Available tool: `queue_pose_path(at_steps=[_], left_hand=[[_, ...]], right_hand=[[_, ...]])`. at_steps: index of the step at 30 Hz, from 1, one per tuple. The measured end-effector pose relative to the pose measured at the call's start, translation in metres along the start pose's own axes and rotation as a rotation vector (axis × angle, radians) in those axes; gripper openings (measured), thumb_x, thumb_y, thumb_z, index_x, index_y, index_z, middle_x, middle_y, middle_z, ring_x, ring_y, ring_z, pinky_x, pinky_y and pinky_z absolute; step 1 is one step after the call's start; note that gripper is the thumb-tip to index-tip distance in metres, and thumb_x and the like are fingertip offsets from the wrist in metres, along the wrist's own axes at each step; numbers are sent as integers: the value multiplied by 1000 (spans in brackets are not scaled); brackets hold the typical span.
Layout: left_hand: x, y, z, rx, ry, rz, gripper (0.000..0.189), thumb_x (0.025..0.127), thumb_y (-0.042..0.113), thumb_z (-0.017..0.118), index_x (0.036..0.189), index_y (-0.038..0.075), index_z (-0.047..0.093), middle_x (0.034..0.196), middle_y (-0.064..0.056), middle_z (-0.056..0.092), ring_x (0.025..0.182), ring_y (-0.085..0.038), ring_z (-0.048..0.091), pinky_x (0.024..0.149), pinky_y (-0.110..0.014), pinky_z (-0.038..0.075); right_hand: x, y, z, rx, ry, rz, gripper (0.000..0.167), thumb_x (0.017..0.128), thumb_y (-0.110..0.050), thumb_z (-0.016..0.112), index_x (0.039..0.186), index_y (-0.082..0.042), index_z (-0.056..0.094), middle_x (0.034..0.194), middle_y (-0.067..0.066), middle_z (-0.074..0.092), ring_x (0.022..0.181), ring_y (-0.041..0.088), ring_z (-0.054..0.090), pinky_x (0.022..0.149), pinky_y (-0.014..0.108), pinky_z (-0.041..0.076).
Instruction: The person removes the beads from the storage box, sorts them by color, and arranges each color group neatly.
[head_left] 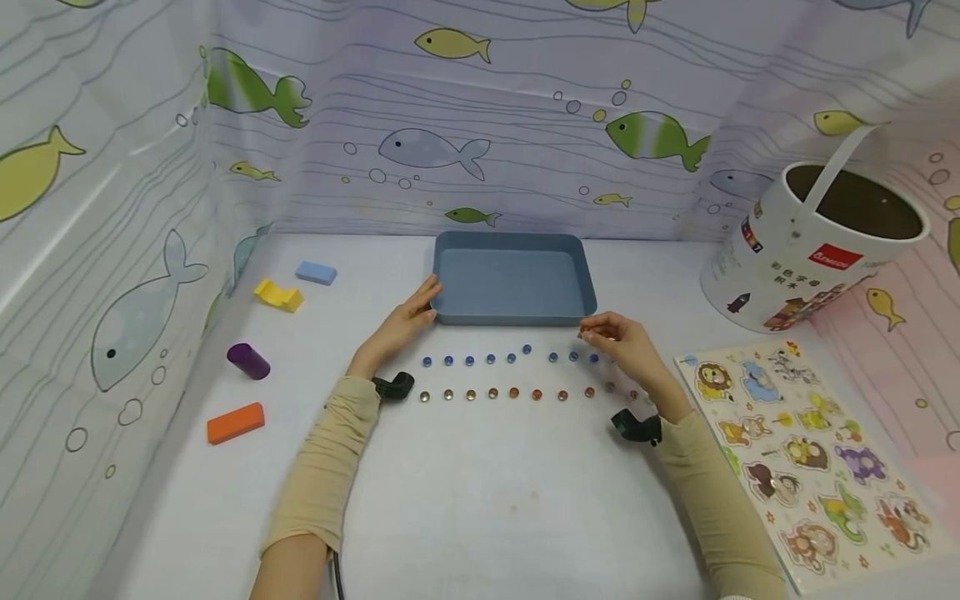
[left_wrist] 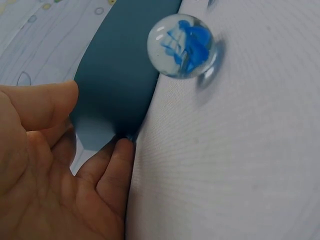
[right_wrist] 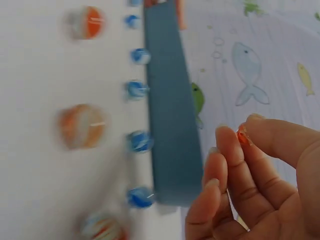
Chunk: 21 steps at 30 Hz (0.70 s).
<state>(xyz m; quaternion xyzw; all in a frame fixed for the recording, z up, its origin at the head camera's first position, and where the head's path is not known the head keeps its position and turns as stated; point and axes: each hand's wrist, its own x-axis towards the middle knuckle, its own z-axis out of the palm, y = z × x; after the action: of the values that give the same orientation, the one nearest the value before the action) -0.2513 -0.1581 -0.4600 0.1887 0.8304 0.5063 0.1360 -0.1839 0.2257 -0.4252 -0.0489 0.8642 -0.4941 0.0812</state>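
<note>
A blue-grey tray [head_left: 516, 320] lies flat at the back middle of the table. My left hand [head_left: 397, 327] touches its left front corner with fingers loosely extended. In the left wrist view a clear marble with blue swirls [left_wrist: 180, 46] sits beside the tray's wall. My right hand [head_left: 628, 346], at the tray's right front corner, pinches a marble with orange in it [right_wrist: 243, 135] between thumb and fingertips. A row of blue marbles [head_left: 491, 359] runs in front of the tray. Nearer me is a second row, with clear marbles [head_left: 447, 395] leftward and orange ones [head_left: 537, 395] rightward.
At left lie a blue block [head_left: 317, 272], a yellow curved block [head_left: 278, 296], a purple cylinder [head_left: 249, 361] and an orange block [head_left: 236, 423]. A white bucket [head_left: 806, 258] stands at back right, and an animal puzzle board [head_left: 806, 454] lies before it.
</note>
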Motion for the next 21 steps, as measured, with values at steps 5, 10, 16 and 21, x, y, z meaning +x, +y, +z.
queue_pose_path(at_steps=[5, 10, 16, 21], left_hand=[[-2, 0, -1, 11, 0, -9, 53, 104, 16, 42, 154, 10, 25, 165, 0, 5, 153, -26, 5, 125, -45, 9], [-3, 0, -3, -3, 4, -9, 53, 104, 16, 42, 154, 11, 25, 165, 2, 5, 153, -24, 7, 125, -43, 11], [-4, -2, -4, 0, 14, -10, 54, 104, 16, 42, 154, 11, 25, 165, 0, 5, 153, -25, 6, 125, -43, 10], [-4, -2, -4, 3, -2, -7, 54, 104, 18, 42, 154, 11, 24, 165, 0, 4, 153, -25, 5, 125, -44, 10]], right_hand=[[-27, 12, 12, -159, 17, -20, 22, 92, -19, 67, 110, -7, 69, 105, 12, 72, 82, 14, 57, 67, 21, 45], [-41, 19, 21, -290, 11, -127, 13, 84, -13, 74, 97, -13, 74, 98, 5, 73, 87, 17, 53, 74, 29, 46], [-43, 22, 27, -370, -2, -254, 14, 77, -12, 81, 90, -14, 75, 88, 1, 71, 86, 18, 51, 78, 31, 39], [-45, 24, 32, -413, -2, -230, 16, 76, -13, 82, 90, -16, 75, 90, 0, 69, 86, 17, 44, 76, 30, 35]])
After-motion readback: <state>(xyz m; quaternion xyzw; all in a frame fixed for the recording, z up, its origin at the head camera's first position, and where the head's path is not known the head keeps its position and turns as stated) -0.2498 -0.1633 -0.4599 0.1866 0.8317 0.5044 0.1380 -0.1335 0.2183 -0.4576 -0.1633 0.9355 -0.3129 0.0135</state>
